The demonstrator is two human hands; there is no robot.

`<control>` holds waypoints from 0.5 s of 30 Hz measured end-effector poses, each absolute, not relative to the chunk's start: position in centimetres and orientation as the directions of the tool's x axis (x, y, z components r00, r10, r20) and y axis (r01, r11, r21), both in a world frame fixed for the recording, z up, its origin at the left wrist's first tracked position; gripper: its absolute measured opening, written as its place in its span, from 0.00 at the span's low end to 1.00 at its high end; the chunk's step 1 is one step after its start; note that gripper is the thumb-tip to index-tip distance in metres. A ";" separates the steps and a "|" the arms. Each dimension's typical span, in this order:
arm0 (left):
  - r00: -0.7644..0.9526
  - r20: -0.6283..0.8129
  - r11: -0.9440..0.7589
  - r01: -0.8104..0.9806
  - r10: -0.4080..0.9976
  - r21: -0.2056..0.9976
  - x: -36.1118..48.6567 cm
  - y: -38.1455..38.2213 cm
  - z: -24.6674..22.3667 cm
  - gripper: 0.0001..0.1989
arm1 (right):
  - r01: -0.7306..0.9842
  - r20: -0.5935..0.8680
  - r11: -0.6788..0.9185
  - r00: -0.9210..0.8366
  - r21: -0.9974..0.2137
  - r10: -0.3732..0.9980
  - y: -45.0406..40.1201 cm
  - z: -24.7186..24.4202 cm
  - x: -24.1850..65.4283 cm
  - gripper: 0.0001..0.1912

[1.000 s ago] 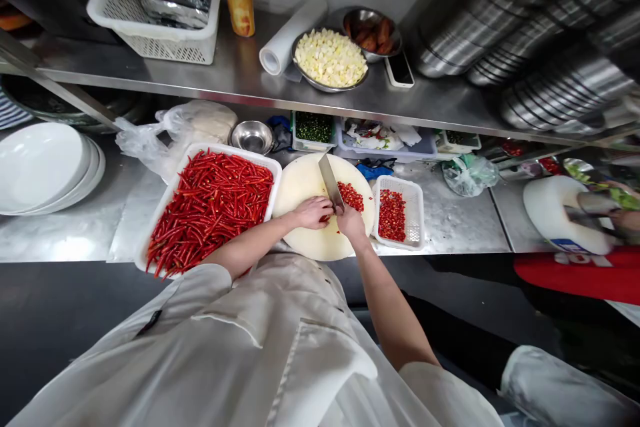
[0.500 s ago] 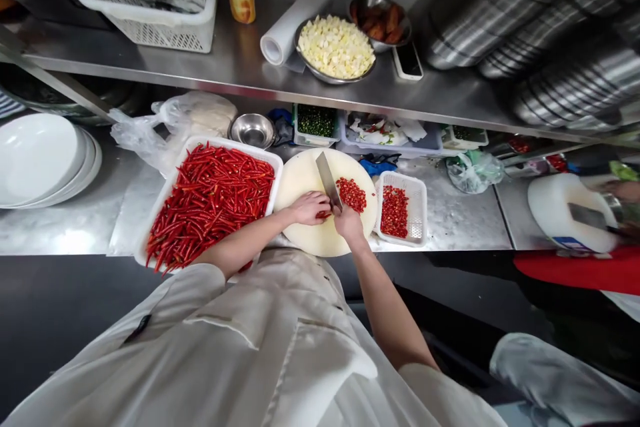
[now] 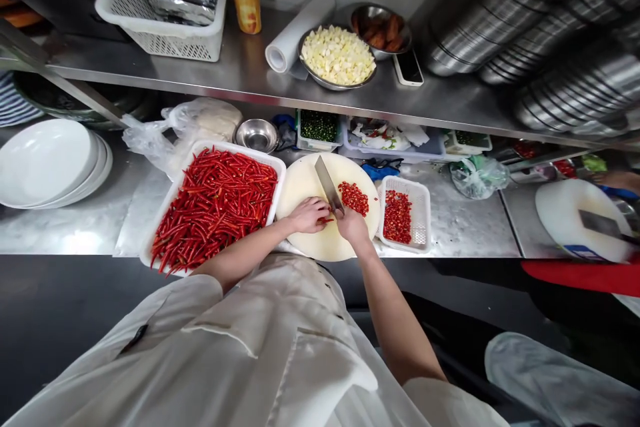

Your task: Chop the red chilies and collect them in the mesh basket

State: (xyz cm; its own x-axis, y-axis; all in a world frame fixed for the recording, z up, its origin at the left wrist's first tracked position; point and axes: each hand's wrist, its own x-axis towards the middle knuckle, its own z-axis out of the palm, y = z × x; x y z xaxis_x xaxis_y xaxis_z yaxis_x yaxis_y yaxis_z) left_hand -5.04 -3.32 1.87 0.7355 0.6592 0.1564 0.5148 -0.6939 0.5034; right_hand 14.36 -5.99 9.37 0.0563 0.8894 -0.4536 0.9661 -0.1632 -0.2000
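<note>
On the round white cutting board [image 3: 320, 243], my left hand [image 3: 309, 215] has its fingers curled over a few red chilies [image 3: 324, 219], pressing them to the surface. My right hand [image 3: 353, 227] grips the handle of a cleaver [image 3: 327, 181], whose blade lies beside my left fingertips and points away from me. A small pile of chopped chilies [image 3: 353, 198] sits right of the blade. To the left, a white tray [image 3: 281, 180] is heaped with whole red chilies [image 3: 220, 200], below my left forearm. A white basket [image 3: 423, 210] to the right holds more chopped chilies [image 3: 397, 216].
A steel shelf [image 3: 240, 83] runs above the counter, bearing a bowl of chopped pale pieces [image 3: 337, 57] and stacked steel containers [image 3: 575, 93]. White plates [image 3: 47, 160] stand at far left. Another cutting board [image 3: 563, 213] with a knife and a person's hand are at right.
The whole view has shifted slightly, with the counter things sitting a little lower and further right. My hands keep the same grip on the cleaver and chilies.
</note>
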 end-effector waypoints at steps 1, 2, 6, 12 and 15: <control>0.732 0.156 -0.691 0.520 0.664 0.501 -5.1 -3.5 1.9 0.13 | 0.966 -0.455 -0.161 0.054 -0.200 0.889 -6.0 9.4 14.3 0.22; 0.728 0.154 -0.688 0.525 0.668 0.500 -5.1 -3.7 1.9 0.12 | 0.967 -0.459 -0.165 0.058 -0.196 0.887 -6.1 9.5 14.2 0.23; 0.713 0.137 -0.671 0.552 0.687 0.494 -5.1 -4.2 2.0 0.11 | 0.968 -0.489 -0.185 0.080 -0.169 0.868 -6.1 10.0 14.0 0.23; 0.698 0.140 -0.660 0.563 0.702 0.497 -4.7 -4.4 2.4 0.09 | 0.972 -0.490 -0.158 0.053 -0.175 0.870 -6.9 10.1 14.3 0.22; 0.683 0.128 -0.637 0.575 0.719 0.513 -4.6 -4.4 2.4 0.08 | 0.967 -0.495 -0.169 0.055 -0.190 0.867 -6.8 9.8 14.0 0.22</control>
State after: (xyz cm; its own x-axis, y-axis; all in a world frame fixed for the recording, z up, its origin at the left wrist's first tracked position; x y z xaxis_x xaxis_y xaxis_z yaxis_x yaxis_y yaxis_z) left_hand -4.60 -4.43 2.37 0.6831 0.7190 0.1277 0.5748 -0.6373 0.5133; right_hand 13.99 -6.83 9.77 0.0545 0.8671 -0.4952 0.9672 -0.1690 -0.1895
